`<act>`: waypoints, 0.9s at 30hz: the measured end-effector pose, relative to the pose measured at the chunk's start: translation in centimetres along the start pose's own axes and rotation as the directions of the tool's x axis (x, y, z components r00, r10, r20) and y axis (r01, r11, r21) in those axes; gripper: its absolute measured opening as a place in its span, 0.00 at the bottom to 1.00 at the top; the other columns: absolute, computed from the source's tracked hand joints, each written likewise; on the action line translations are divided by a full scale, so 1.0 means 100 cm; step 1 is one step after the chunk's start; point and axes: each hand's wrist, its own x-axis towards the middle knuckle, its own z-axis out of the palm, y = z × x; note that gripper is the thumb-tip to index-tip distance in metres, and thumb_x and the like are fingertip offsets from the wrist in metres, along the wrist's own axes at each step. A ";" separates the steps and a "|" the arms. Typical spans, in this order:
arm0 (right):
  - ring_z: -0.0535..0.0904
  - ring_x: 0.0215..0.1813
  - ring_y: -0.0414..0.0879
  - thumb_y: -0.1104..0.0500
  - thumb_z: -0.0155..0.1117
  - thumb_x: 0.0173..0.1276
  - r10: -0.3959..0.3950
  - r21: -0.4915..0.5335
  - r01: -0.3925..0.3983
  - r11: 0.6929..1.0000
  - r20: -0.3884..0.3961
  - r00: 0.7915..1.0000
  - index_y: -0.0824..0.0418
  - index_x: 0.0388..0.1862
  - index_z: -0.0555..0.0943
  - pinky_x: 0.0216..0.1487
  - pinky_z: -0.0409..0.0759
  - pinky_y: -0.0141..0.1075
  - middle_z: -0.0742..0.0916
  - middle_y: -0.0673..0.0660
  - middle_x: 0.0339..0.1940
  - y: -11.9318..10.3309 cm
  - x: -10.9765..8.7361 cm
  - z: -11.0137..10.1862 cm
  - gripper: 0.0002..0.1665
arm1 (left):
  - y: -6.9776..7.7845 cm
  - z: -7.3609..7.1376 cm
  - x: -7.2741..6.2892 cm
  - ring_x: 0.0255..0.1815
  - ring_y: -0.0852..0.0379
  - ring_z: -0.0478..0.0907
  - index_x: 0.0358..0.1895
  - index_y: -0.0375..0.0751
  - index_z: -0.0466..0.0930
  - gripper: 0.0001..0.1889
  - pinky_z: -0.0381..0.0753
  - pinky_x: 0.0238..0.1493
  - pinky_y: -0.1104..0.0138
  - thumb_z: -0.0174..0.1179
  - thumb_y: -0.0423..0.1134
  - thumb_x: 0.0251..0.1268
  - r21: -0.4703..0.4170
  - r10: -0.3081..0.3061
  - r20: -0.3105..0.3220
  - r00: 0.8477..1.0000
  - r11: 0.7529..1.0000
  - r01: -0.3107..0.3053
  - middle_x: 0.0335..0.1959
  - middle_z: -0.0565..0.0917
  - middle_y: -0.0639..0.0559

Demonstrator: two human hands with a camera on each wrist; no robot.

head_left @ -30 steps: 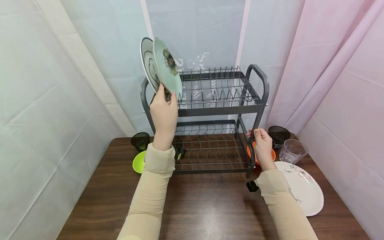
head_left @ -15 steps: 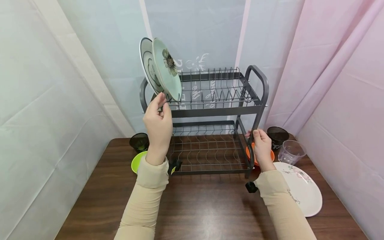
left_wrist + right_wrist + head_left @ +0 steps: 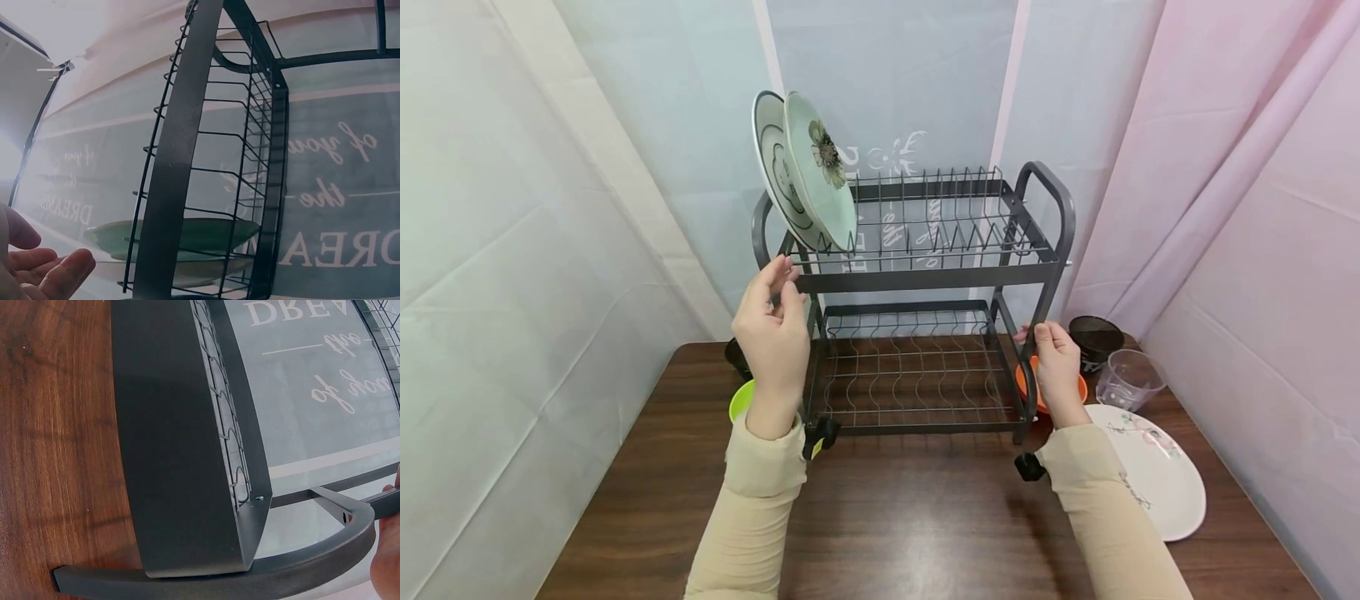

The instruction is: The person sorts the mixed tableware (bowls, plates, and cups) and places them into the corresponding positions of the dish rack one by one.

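A black two-tier dish rack (image 3: 925, 277) stands on the wooden table. Two plates lean in the left end of its upper tier: a pale green plate (image 3: 826, 179) with a dark flower, and behind it a white plate (image 3: 772, 158) with dark rings. My left hand (image 3: 772, 342), fingers loosely bent and holding nothing, is in front of the rack's left post, below the plates. In the left wrist view its fingers (image 3: 65, 272) are apart from the green plate (image 3: 212, 237). My right hand (image 3: 1058, 367) grips the rack's front right post, thumb in front.
Right of the rack are an orange bowl (image 3: 1081, 390), a dark cup (image 3: 1096, 337), a clear cup (image 3: 1127, 379) and a white floral plate (image 3: 1165, 475), partly behind my right sleeve. At left, a lime green bowl (image 3: 741, 400) and a dark cup (image 3: 735, 357) are partly hidden by my left hand.
My left hand has let go of the green plate and moved down and to the left. Both plates stay leaning in the rack. My right hand keeps its grip on the post.
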 end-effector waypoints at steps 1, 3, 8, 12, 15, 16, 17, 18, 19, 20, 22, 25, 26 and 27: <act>0.79 0.35 0.36 0.52 0.50 0.70 -0.001 -0.002 0.001 1.000 -0.001 1.000 0.68 0.38 0.79 0.39 0.74 0.26 0.85 0.42 0.25 0.000 0.000 0.000 0.19 | -0.001 -0.001 -0.001 0.45 0.54 0.82 0.50 0.28 0.78 0.14 0.80 0.38 0.78 0.49 0.27 0.64 -0.009 -0.002 -0.008 1.000 1.000 0.002 0.45 0.83 0.41; 0.79 0.35 0.36 0.52 0.50 0.70 0.000 -0.002 0.000 1.000 -0.002 1.000 0.66 0.37 0.79 0.39 0.74 0.26 0.85 0.42 0.24 0.000 0.000 -0.001 0.18 | -0.003 -0.002 -0.002 0.44 0.53 0.82 0.49 0.28 0.78 0.13 0.80 0.38 0.78 0.49 0.27 0.64 -0.014 -0.004 -0.026 1.000 1.000 0.004 0.45 0.83 0.41; 0.79 0.35 0.36 0.51 0.50 0.70 0.012 -0.004 -0.012 1.000 -0.001 1.000 0.59 0.35 0.80 0.40 0.74 0.26 0.85 0.42 0.25 0.001 -0.001 -0.001 0.16 | -0.011 -0.005 -0.006 0.43 0.54 0.83 0.47 0.28 0.79 0.12 0.80 0.38 0.77 0.49 0.27 0.64 -0.018 -0.011 -0.056 0.998 1.000 0.010 0.43 0.84 0.42; 0.79 0.35 0.35 0.52 0.50 0.70 0.003 -0.005 -0.003 1.000 0.010 1.000 0.65 0.38 0.79 0.39 0.74 0.26 0.85 0.41 0.25 0.002 0.000 -0.002 0.18 | -0.019 -0.008 -0.011 0.42 0.54 0.82 0.46 0.29 0.80 0.12 0.80 0.38 0.78 0.49 0.27 0.64 0.004 -0.024 -0.061 0.998 1.000 0.024 0.41 0.84 0.42; 0.79 0.35 0.35 0.52 0.49 0.70 -0.003 -0.003 0.003 1.000 0.018 1.000 0.68 0.39 0.79 0.39 0.74 0.26 0.85 0.40 0.24 -0.001 -0.001 -0.001 0.20 | -0.025 -0.012 -0.016 0.42 0.54 0.82 0.45 0.30 0.80 0.12 0.80 0.39 0.78 0.48 0.27 0.64 0.027 -0.043 -0.058 0.997 0.999 0.045 0.41 0.83 0.41; 0.79 0.35 0.34 0.52 0.49 0.70 -0.001 -0.003 0.001 1.000 0.020 1.000 0.66 0.37 0.79 0.39 0.74 0.26 0.85 0.40 0.24 -0.002 -0.001 -0.001 0.18 | -0.028 -0.013 -0.018 0.42 0.53 0.82 0.45 0.29 0.80 0.12 0.80 0.39 0.78 0.48 0.27 0.64 0.034 -0.049 -0.056 0.997 0.998 0.051 0.41 0.83 0.40; 0.79 0.34 0.35 0.53 0.49 0.70 0.000 -0.002 0.000 1.000 0.021 1.000 0.64 0.36 0.80 0.39 0.74 0.27 0.85 0.40 0.24 -0.004 -0.001 -0.001 0.17 | -0.030 -0.015 -0.019 0.42 0.53 0.82 0.45 0.29 0.80 0.12 0.80 0.39 0.79 0.48 0.27 0.64 0.042 -0.056 -0.056 0.997 0.997 0.058 0.41 0.83 0.39; 0.79 0.34 0.35 0.53 0.49 0.70 0.002 -0.001 -0.002 1.000 0.021 1.000 0.60 0.34 0.80 0.39 0.73 0.27 0.85 0.40 0.24 -0.007 -0.002 0.000 0.15 | -0.032 -0.016 -0.021 0.41 0.52 0.82 0.45 0.29 0.80 0.12 0.79 0.39 0.79 0.48 0.27 0.64 0.048 -0.061 -0.055 0.997 0.997 0.064 0.41 0.83 0.39; 0.79 0.34 0.35 0.53 0.50 0.71 0.006 0.002 -0.006 1.000 0.021 1.000 0.57 0.33 0.80 0.39 0.73 0.27 0.85 0.41 0.24 -0.010 -0.003 0.000 0.14 | -0.034 -0.017 -0.023 0.41 0.52 0.82 0.45 0.29 0.80 0.12 0.79 0.38 0.80 0.48 0.27 0.64 0.048 -0.068 -0.055 0.996 0.996 0.071 0.41 0.83 0.38; 0.79 0.34 0.36 0.54 0.50 0.71 0.009 0.000 -0.009 1.000 0.022 1.000 0.54 0.31 0.80 0.39 0.73 0.28 0.85 0.41 0.24 -0.012 -0.005 0.001 0.13 | -0.036 -0.018 -0.025 0.41 0.51 0.82 0.45 0.28 0.80 0.12 0.79 0.38 0.80 0.48 0.26 0.64 0.056 -0.071 -0.055 0.996 0.996 0.074 0.40 0.83 0.38; 0.78 0.35 0.36 0.55 0.49 0.71 0.015 -0.008 -0.015 1.000 0.024 1.000 0.51 0.30 0.80 0.39 0.73 0.28 0.85 0.41 0.24 -0.017 -0.007 0.001 0.12 | -0.040 -0.020 -0.028 0.40 0.48 0.82 0.44 0.28 0.80 0.12 0.78 0.37 0.81 0.49 0.26 0.63 0.063 -0.075 -0.059 0.995 0.995 0.078 0.40 0.83 0.38; 0.78 0.35 0.37 0.55 0.50 0.71 0.028 -0.009 -0.028 1.000 0.024 0.999 0.53 0.32 0.80 0.39 0.72 0.28 0.85 0.42 0.24 -0.019 -0.008 0.001 0.13 | -0.045 -0.023 -0.032 0.38 0.46 0.82 0.43 0.28 0.80 0.11 0.77 0.35 0.83 0.49 0.26 0.63 0.077 -0.065 -0.068 0.996 0.995 0.070 0.39 0.83 0.37; 0.78 0.35 0.37 0.55 0.50 0.71 0.030 -0.013 -0.030 0.999 0.024 0.999 0.55 0.32 0.81 0.39 0.73 0.28 0.85 0.42 0.25 -0.017 -0.007 0.001 0.13 | -0.047 -0.023 -0.034 0.37 0.47 0.82 0.42 0.28 0.80 0.10 0.77 0.35 0.83 0.50 0.26 0.63 0.080 -0.057 -0.076 0.995 0.995 0.063 0.38 0.83 0.38; 0.78 0.35 0.38 0.55 0.50 0.71 0.030 -0.009 -0.030 1.000 0.023 0.999 0.58 0.34 0.81 0.39 0.73 0.28 0.85 0.42 0.25 -0.015 -0.006 0.001 0.13 | -0.049 -0.024 -0.035 0.37 0.49 0.83 0.41 0.28 0.80 0.10 0.77 0.35 0.82 0.50 0.26 0.63 0.084 -0.048 -0.084 0.995 0.995 0.055 0.37 0.84 0.38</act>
